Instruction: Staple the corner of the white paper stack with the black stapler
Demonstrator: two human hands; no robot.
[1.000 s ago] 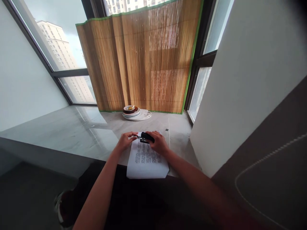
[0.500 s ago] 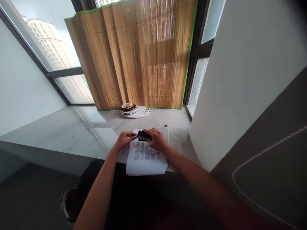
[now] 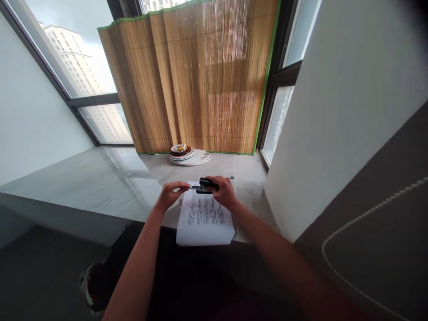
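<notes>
A black stapler sits in my right hand, whose fingers are wrapped round its rear, held just above the far end of a printed sheet of paper. My left hand is pinched at the stapler's front end, on its silver metal tip. The paper lies flat on the grey stone counter and its near edge overhangs the counter's front edge.
A stack of plates stands at the back of the counter against a bamboo blind that covers the window. A white wall closes the right side. A small dark bit lies on the counter beyond the paper.
Both hands have lifted the stapler slightly off the paper's far end. The left fingers now pinch its front tip.
</notes>
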